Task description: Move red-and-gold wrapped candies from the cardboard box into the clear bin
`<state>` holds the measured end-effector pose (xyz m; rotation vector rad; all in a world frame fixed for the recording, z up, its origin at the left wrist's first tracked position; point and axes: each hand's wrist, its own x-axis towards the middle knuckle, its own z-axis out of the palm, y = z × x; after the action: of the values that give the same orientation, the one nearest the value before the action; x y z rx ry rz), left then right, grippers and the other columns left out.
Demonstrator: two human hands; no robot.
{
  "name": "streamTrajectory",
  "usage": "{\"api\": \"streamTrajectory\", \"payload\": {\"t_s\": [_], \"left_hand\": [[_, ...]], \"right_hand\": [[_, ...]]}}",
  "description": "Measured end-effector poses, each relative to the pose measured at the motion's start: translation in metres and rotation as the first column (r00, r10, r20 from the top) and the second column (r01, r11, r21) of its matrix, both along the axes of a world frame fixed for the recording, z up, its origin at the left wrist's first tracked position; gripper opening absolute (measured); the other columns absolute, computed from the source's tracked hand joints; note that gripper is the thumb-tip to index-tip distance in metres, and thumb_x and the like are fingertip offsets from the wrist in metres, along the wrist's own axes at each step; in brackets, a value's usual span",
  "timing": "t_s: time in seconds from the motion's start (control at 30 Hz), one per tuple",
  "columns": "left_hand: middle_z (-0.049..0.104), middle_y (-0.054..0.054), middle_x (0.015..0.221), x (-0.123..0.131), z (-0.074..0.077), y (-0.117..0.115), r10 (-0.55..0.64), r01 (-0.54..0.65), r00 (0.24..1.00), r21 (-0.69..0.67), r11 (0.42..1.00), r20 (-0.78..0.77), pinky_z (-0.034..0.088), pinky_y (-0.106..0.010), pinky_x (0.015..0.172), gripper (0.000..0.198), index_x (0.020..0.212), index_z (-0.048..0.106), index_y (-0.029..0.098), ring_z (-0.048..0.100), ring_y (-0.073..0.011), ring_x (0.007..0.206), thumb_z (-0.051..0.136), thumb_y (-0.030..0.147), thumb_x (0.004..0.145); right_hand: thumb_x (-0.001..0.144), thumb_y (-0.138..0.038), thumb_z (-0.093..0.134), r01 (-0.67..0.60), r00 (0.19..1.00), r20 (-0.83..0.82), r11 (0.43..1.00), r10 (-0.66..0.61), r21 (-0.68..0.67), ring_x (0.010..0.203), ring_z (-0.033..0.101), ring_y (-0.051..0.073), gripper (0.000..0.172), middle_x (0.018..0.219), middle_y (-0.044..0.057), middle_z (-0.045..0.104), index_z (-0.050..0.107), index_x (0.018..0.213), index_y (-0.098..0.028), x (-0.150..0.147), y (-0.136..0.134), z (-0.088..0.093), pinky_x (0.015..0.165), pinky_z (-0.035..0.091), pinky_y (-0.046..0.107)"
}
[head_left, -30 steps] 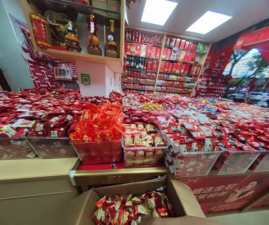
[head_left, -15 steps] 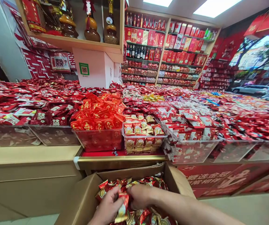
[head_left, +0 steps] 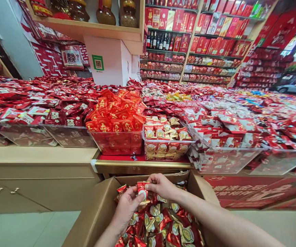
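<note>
Pinching one candy packet (head_left: 142, 192) with left hand (head_left: 127, 206) and right hand (head_left: 160, 187), just above an open cardboard box (head_left: 100, 209).

Gripped at the upper corner by right thumb and forefinger and steadied at the lower edge by curled left fingertips, likely to keep the slick wrapper flat and face-up. Held near the far wall of the box, just clear of the loose heap of like candies (head_left: 163, 224) filling it. Beyond, a gilt counter edge (head_left: 137, 167) bearing a clear bin (head_left: 166, 148) stacked with seemingly the same packets, beside a bin of red packets (head_left: 117, 141). Box set right below these, probably for a short reach. Further back, a wide spread of red sweets and shelves of boxes and bottles.
</note>
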<state>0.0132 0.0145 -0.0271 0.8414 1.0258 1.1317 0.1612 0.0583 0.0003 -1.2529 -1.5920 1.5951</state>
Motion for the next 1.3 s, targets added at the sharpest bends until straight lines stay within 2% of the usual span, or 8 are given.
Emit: {"api": "streamTrajectory", "payload": {"t_s": [0.27, 0.4, 0.53, 0.6, 0.7, 0.83, 1.07, 1.3], "left_hand": [[0.070, 0.001, 0.071, -0.005, 0.002, 0.004, 0.101, -0.100, 0.994, 0.045, 0.994, -0.027, 0.046, -0.020, 0.066, 0.017, 0.075, 0.065, 0.017, 0.060, -0.0133, 0.070, 0.070, 0.023, 0.059], [0.070, 0.001, 0.066, -0.002, 0.013, 0.000, 0.143, -0.134, 0.978, -0.073, 0.988, 0.149, 0.047, -0.021, 0.058, 0.017, 0.072, 0.064, 0.018, 0.061, -0.0134, 0.062, 0.072, 0.024, 0.058], [0.069, -0.004, 0.068, -0.002, 0.021, -0.003, -0.028, 0.205, 0.870, -0.310, 0.928, 0.492, 0.047, -0.023, 0.047, 0.027, 0.083, 0.063, 0.017, 0.063, -0.0149, 0.054, 0.055, 0.040, 0.072], [0.068, -0.005, 0.064, -0.004, 0.017, -0.002, -0.061, 0.307, 0.845, -0.388, 0.869, 0.531, 0.044, -0.019, 0.040, 0.029, 0.081, 0.063, 0.014, 0.061, -0.0129, 0.047, 0.055, 0.040, 0.072], [0.068, 0.000, 0.063, -0.006, 0.005, 0.001, 0.074, 0.105, 0.895, -0.370, 0.923, 0.439, 0.040, -0.015, 0.038, 0.018, 0.080, 0.062, 0.016, 0.059, -0.0087, 0.045, 0.067, 0.024, 0.065], [0.069, 0.001, 0.079, -0.005, -0.002, 0.004, 0.152, -0.108, 0.942, -0.159, 0.981, 0.298, 0.048, -0.021, 0.062, 0.037, 0.094, 0.057, 0.022, 0.063, -0.0124, 0.069, 0.070, 0.014, 0.060], [0.069, -0.001, 0.082, -0.003, 0.006, 0.001, 0.114, -0.114, 0.989, -0.004, 0.993, 0.090, 0.047, -0.024, 0.070, 0.035, 0.091, 0.060, 0.019, 0.060, -0.0149, 0.076, 0.071, 0.018, 0.058], [0.069, 0.001, 0.076, -0.001, 0.011, 0.002, 0.158, -0.153, 0.979, -0.045, 0.987, 0.128, 0.047, -0.021, 0.062, 0.031, 0.085, 0.061, 0.018, 0.058, -0.0108, 0.065, 0.072, 0.017, 0.056]], "right_hand": [[0.052, -0.041, 0.070, -0.089, 0.993, -0.076, 0.996, 0.090, 0.016, 0.049, 0.037, 0.005, 0.037, 0.055, -0.005, 0.046, 0.051, 0.066, -0.013, -0.001, 0.000, -0.004, 0.045, 0.028, 0.018], [0.047, -0.040, 0.073, -0.060, 0.986, -0.157, 0.998, 0.055, -0.027, 0.046, 0.033, 0.004, 0.039, 0.051, -0.006, 0.044, 0.047, 0.061, -0.014, -0.003, -0.002, 0.000, 0.043, 0.026, 0.018], [0.049, -0.042, 0.071, -0.049, 0.983, -0.181, 0.998, 0.039, -0.050, 0.045, 0.039, 0.006, 0.038, 0.051, -0.005, 0.048, 0.048, 0.062, -0.014, -0.003, -0.003, 0.001, 0.044, 0.030, 0.019], [0.051, -0.044, 0.069, -0.053, 0.983, -0.180, 0.997, 0.041, -0.060, 0.046, 0.043, 0.007, 0.038, 0.053, -0.004, 0.051, 0.051, 0.065, -0.014, -0.005, -0.003, 0.000, 0.046, 0.034, 0.020], [0.052, -0.047, 0.067, -0.033, 0.983, -0.185, 0.997, 0.019, -0.075, 0.047, 0.046, 0.007, 0.042, 0.057, -0.003, 0.053, 0.052, 0.074, -0.014, -0.007, -0.002, -0.003, 0.045, 0.036, 0.020], [0.066, -0.061, 0.046, -0.054, 0.980, -0.197, 0.968, 0.005, -0.244, 0.041, 0.045, 0.007, 0.047, 0.056, -0.002, 0.052, 0.049, 0.078, -0.015, -0.009, -0.002, -0.004, 0.039, 0.034, 0.019], [0.055, -0.050, 0.064, -0.067, 0.990, -0.129, 0.992, 0.054, -0.103, 0.041, 0.039, 0.005, 0.042, 0.049, -0.005, 0.047, 0.051, 0.071, -0.013, -0.003, -0.001, -0.003, 0.040, 0.031, 0.018], [0.061, -0.047, 0.062, -0.052, 0.984, -0.170, 0.999, 0.050, -0.011, 0.045, 0.035, 0.004, 0.036, 0.052, -0.006, 0.044, 0.052, 0.067, -0.013, -0.001, 0.000, -0.002, 0.043, 0.029, 0.018]]}}
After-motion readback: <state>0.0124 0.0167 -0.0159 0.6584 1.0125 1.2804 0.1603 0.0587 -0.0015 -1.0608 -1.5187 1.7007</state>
